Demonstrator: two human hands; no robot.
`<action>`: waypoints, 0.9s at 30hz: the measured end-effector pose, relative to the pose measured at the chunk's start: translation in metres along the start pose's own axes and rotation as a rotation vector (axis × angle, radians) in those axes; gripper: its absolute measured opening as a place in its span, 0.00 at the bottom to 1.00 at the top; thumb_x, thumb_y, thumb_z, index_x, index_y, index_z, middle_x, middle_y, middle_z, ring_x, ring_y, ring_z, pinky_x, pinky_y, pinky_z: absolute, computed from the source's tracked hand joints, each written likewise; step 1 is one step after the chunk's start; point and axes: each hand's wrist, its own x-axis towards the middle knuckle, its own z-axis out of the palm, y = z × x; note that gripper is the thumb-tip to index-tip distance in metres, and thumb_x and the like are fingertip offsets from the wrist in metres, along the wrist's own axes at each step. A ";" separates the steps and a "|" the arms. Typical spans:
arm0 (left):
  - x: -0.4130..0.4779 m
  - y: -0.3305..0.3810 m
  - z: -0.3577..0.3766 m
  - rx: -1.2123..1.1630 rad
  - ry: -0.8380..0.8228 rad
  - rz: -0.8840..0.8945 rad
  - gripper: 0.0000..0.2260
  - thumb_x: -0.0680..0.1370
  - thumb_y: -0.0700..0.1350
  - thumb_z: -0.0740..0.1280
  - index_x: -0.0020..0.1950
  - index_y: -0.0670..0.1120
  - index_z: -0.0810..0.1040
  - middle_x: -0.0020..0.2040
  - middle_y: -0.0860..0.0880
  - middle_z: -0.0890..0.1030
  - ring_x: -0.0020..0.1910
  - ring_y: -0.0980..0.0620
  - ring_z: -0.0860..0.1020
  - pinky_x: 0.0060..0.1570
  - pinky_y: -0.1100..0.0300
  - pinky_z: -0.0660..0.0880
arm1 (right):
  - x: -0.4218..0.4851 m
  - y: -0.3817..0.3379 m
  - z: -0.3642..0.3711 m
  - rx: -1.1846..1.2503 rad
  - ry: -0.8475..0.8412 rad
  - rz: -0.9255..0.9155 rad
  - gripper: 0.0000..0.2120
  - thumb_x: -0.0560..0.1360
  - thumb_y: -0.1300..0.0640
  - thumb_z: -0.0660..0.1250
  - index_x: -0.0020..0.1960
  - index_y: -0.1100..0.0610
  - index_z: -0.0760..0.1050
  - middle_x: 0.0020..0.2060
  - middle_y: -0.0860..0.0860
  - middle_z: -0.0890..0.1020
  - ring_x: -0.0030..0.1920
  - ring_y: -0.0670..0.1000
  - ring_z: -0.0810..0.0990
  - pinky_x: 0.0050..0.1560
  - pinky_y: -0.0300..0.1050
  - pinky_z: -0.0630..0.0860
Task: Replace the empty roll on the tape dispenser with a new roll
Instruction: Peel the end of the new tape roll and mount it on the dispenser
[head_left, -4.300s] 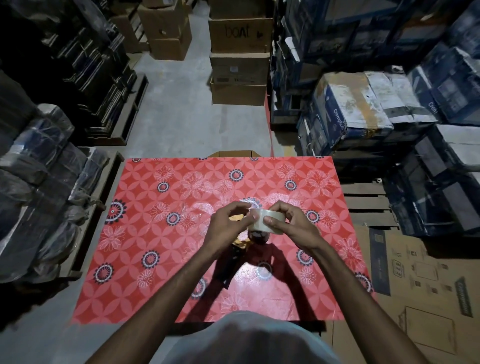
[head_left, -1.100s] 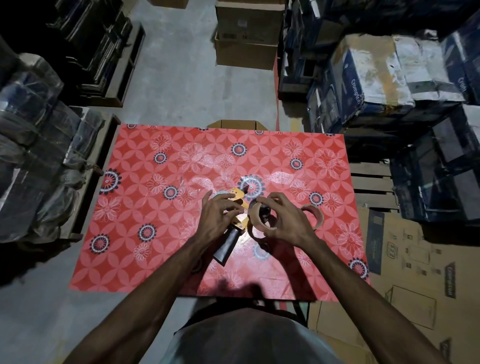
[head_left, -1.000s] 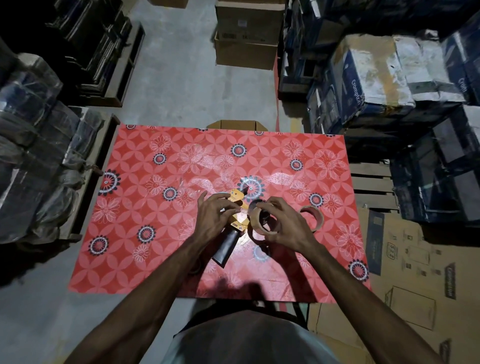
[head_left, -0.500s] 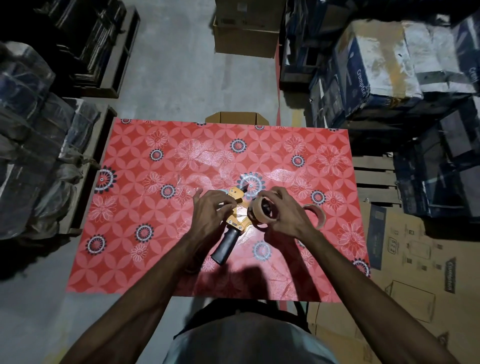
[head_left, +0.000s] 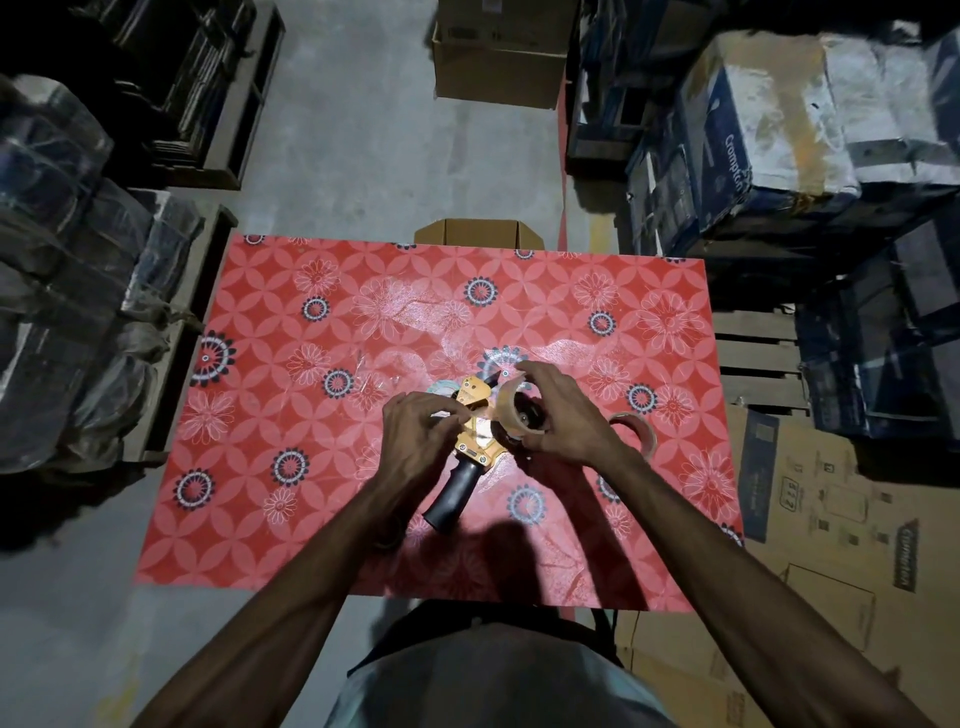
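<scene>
An orange tape dispenser with a black handle lies on the red patterned table. My left hand pinches at its orange body from the left side. My right hand grips a clear tape roll that sits tilted over the dispenser's black hub. The hub is mostly hidden by the roll and my fingers. A second ring, an empty roll, lies flat on the table just right of my right hand.
A small open cardboard box stands behind the table's far edge. Stacked cartons and a wooden pallet crowd the right side, wrapped bundles the left. Flattened cardboard lies on the floor at right.
The roll was earlier held up in both hands; now it sits at the dispenser on the table, and my right hand has pressed it closer onto the hub. The camera has tilted down.
</scene>
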 end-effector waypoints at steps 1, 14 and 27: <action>-0.003 0.000 -0.001 -0.027 0.007 -0.011 0.08 0.77 0.42 0.76 0.44 0.56 0.89 0.43 0.61 0.87 0.47 0.62 0.83 0.53 0.54 0.77 | 0.001 0.001 -0.001 -0.008 -0.010 -0.024 0.45 0.66 0.50 0.78 0.77 0.48 0.59 0.76 0.50 0.63 0.71 0.58 0.67 0.63 0.54 0.73; -0.030 -0.022 -0.002 -0.004 0.037 -0.131 0.04 0.78 0.46 0.76 0.46 0.55 0.89 0.45 0.66 0.85 0.53 0.59 0.79 0.52 0.43 0.78 | -0.005 0.003 0.005 -0.157 -0.068 -0.037 0.44 0.67 0.57 0.77 0.77 0.43 0.62 0.70 0.52 0.66 0.68 0.57 0.69 0.55 0.51 0.79; -0.019 -0.022 -0.004 0.160 0.020 -0.033 0.05 0.78 0.46 0.75 0.43 0.53 0.89 0.43 0.62 0.86 0.47 0.61 0.80 0.59 0.44 0.74 | 0.004 -0.002 0.009 -0.118 -0.084 0.050 0.45 0.66 0.56 0.79 0.78 0.44 0.62 0.69 0.53 0.67 0.67 0.58 0.69 0.59 0.56 0.78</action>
